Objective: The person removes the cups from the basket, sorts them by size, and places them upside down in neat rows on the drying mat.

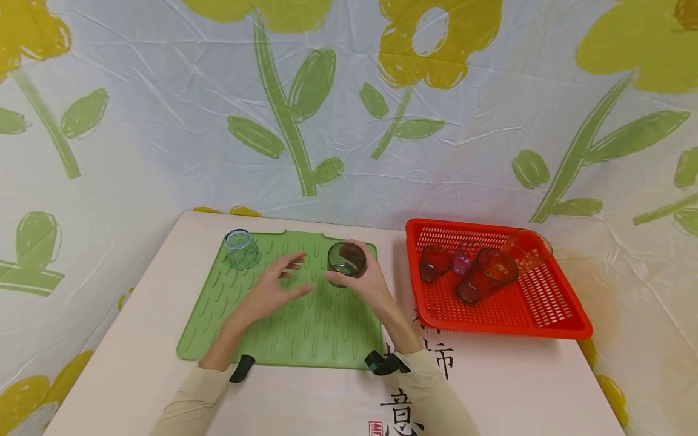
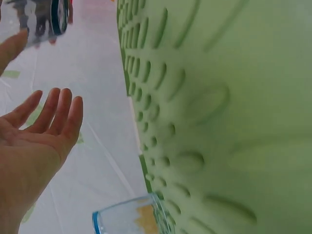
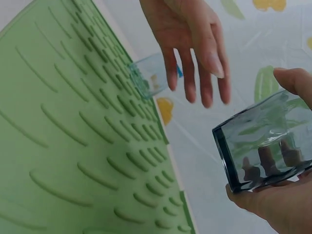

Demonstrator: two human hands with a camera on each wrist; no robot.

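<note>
My right hand [image 1: 375,284] grips a smoky grey drinking glass [image 1: 342,266] above the right part of a green ridged mat [image 1: 305,348]. In the right wrist view, the thumb is on one side of this thick-based glass [image 3: 265,148], and the fingers show through its wall. My left hand [image 1: 266,295] hovers empty over the middle of the mat, fingers loosely extended and apart from the grey glass. A light blue glass with a darker blue rim [image 1: 242,251] stands at the mat's far left corner, beyond the left hand.
At the right of the table sits a red perforated basket [image 1: 507,330]. Inside lean a tall dark glass [image 1: 482,278], a small dark glass [image 1: 435,264], a purple-tinted glass [image 1: 463,259] and a clear tall glass [image 1: 531,248]. A flower-patterned cloth [image 1: 191,151] hangs behind the table.
</note>
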